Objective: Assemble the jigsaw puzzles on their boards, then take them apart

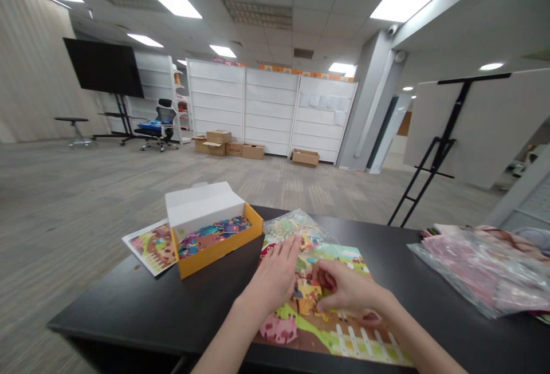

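Observation:
A farm-scene jigsaw puzzle (309, 337) lies on the black table, with a pink pig and a white fence along its near side. My left hand (279, 271) rests flat over its left part, fingers stretched out, covering some of the picture. My right hand (344, 285) is curled over the middle, thumb and fingers at the right edge of a yellow puzzle piece (309, 296); how firmly they grip it is partly hidden. Past my fingertips, a clear plastic bag (296, 222) with more puzzle pieces overlaps the puzzle's far end.
Left on the table (141, 311) stands an open yellow box (223, 254) full of colourful pieces, lid raised, beside a printed picture sheet (150, 245). Plastic-wrapped pink items (485, 271) lie at the right. Beyond the table are cardboard boxes (253, 151) and an office chair (161, 125).

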### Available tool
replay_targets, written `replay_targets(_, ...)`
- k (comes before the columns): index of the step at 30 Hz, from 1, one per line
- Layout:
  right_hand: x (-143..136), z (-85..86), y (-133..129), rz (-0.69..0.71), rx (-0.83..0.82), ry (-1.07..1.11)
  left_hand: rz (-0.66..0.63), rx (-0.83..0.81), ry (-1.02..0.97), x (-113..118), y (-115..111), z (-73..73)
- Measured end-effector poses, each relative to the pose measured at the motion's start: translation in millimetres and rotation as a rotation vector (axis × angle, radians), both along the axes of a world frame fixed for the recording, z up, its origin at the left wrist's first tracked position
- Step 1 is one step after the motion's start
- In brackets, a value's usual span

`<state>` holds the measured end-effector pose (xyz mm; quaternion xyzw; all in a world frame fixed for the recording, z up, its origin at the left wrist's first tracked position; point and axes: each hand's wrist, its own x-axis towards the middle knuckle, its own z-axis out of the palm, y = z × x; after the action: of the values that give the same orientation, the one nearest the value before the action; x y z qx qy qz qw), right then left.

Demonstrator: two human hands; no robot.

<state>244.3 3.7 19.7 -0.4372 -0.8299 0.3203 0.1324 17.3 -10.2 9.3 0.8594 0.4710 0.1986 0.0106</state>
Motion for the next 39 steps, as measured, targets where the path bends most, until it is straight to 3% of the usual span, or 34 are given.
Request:
replay_targets(8, 12.2, 5.7, 3.3, 0.070, -0.396, 0.384, 0.006, 0.037, 0.007, -2.9, -0.8, -1.9)
replay_targets(13, 22.9, 6.9, 18.0, -0.189, -0.270, 0.689, -0.004, 0.034, -0.001, -1.1, -1.6, -2.2)
replay_targets(16, 23.2, -0.4, 27.7, -0.360, -0.276, 0.747, -0.009, 0.017, -0.016, 0.2, -3.2, 0.2)
replay_targets(23, 4.6, -19.9, 35.5, -0.485, -0.227, 0.740, -0.020, -0.008, -0.034, 2.1, -5.8, 2.6)
replay_targets(29, 2.7, -8.8, 27.9, -0.380, -0.139, 0.614, -0.018, -0.011, -0.032, 2.8, -5.7, 1.7)
replay_targets(34, 10.0, -8.8, 27.8, -0.361, 0.099, 0.509, -0.035, -0.014, -0.107, -1.6, -2.0, -0.2)
replay_targets(36, 8.0, -7.0, 22.3, -0.276, 0.152, 0.414, -0.032, -0.032, -0.154, -3.6, -0.3, 0.0)
replay_targets(39, -1.1, -2.0, 9.6, -0.023, 0.248, 0.177, -0.029, -0.072, -0.203, -4.8, 0.7, 1.9)
